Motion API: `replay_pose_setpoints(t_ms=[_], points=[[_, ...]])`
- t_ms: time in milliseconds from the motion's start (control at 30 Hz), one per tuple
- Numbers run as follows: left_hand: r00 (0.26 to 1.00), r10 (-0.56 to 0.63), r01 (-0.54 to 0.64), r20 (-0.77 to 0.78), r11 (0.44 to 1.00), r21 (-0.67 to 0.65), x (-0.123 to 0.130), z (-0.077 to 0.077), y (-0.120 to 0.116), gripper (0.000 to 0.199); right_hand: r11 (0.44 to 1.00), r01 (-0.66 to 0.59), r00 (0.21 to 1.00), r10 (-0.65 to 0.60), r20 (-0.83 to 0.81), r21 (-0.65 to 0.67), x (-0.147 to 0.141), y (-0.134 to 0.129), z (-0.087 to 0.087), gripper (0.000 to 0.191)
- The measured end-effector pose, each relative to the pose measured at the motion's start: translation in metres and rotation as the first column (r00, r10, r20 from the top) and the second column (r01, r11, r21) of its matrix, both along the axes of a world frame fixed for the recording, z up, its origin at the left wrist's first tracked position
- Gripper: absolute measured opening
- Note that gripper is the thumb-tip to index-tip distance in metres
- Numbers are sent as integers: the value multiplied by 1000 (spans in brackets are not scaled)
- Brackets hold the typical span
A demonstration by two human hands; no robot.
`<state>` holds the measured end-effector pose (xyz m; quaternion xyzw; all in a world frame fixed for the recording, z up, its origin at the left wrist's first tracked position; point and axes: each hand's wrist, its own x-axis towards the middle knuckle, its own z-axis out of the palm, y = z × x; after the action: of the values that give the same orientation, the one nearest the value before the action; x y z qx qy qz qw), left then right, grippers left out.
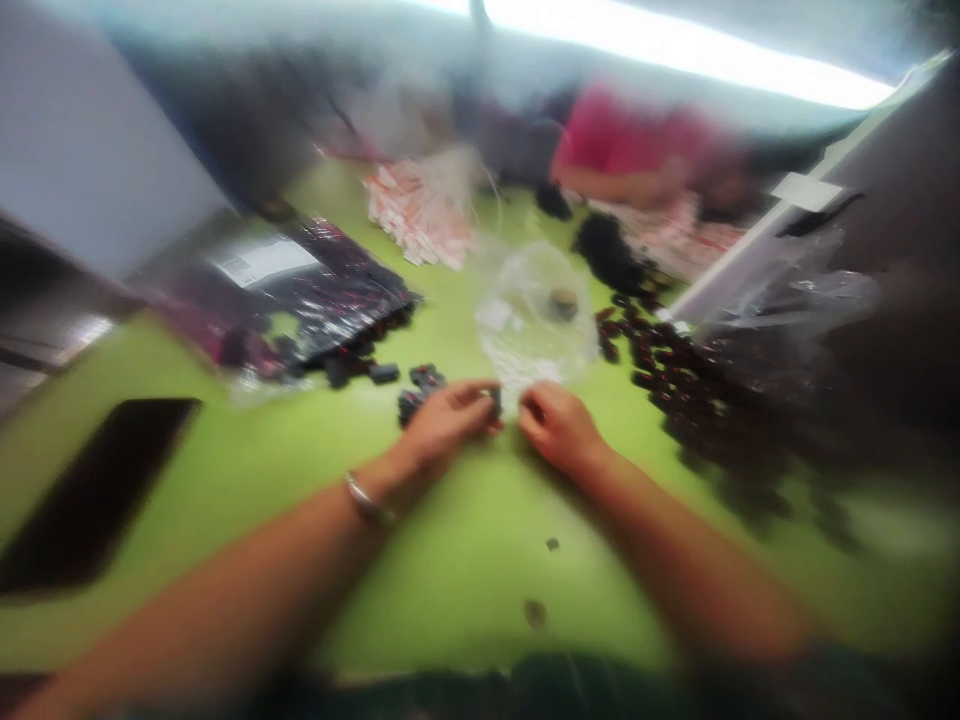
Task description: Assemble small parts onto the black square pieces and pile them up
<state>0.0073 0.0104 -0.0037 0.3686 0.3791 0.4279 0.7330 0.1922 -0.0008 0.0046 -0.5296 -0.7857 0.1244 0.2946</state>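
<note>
My left hand (455, 412), with a silver bangle at the wrist, is closed on a small dark block-like part (495, 398) held between thumb and fingers. Just to its right, my right hand (556, 425) is closed with its fingertips pinched; anything in them is hidden or too small to make out. The two hands are close but apart. Beyond them lies a clear plastic bag (536, 300) with small white pieces (529, 378) at its near edge. A few dark parts (426, 376) lie beside my left hand.
A plastic-wrapped dark package (337, 285) lies at left, and a black flat rectangle (101, 490) nearer me. Many dark parts (667, 360) are heaped at right. Orange-and-white pieces (420, 210) are piled at the back. A person in a pink top (622, 135) sits across the green table (465, 560).
</note>
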Motion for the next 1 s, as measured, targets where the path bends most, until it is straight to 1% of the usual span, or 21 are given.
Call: replay_pose_setpoints(t_ms=[33, 100, 167, 200, 267, 333, 367, 500, 567, 700, 800, 867, 900, 1000], points=[[999, 42, -42, 6, 999, -10, 0, 1, 0, 43, 1000, 20, 1000, -19, 15, -22, 3, 2, -1, 10], [992, 129, -128, 12, 992, -17, 0, 4, 1, 42, 995, 93, 996, -93, -5, -44, 10, 6, -3, 11], [984, 177, -177, 10, 984, -6, 0, 5, 2, 41, 985, 162, 984, -166, -61, -57, 17, 10, -4, 11], [983, 185, -185, 9, 983, 3, 0, 4, 2, 40, 983, 172, 981, -177, -79, -69, 20, 11, -4, 11], [983, 182, -182, 10, 983, 22, 0, 3, 3, 40, 988, 123, 989, -130, -65, -98, 20, 11, -5, 10], [985, 174, -174, 12, 984, 37, 0, 2, 3, 40, 992, 55, 998, -56, -8, -116, 16, 10, -5, 10], [985, 172, -172, 9, 984, 45, 1, 1, 2, 41, 992, 43, 999, -40, 22, -120, 12, 9, -5, 10], [987, 157, -157, -11, 986, 61, 2, -1, 2, 42, 983, 116, 985, -95, 142, -145, -1, 7, -6, 13], [989, 147, -146, -21, 987, 69, 1, -2, 2, 42, 978, 136, 971, -100, 217, -159, -5, 6, -5, 14], [991, 129, -126, -33, 988, 89, 0, -6, 3, 43, 977, 141, 940, -82, 332, -158, -10, 5, -2, 16], [992, 122, -118, -35, 989, 92, 0, -6, 4, 44, 982, 116, 927, -53, 372, -147, -10, 6, -3, 13], [994, 109, -107, -26, 990, 87, 0, -5, 3, 43, 989, 88, 935, -42, 351, -118, -9, 7, -5, 10], [995, 97, -95, -21, 992, 83, 1, -4, 3, 44, 994, 68, 949, -37, 313, -91, -8, 7, -5, 9], [999, 45, -44, -14, 996, 72, 1, -3, 2, 44, 998, 4, 996, -9, 85, 66, -6, 4, -2, 11]])
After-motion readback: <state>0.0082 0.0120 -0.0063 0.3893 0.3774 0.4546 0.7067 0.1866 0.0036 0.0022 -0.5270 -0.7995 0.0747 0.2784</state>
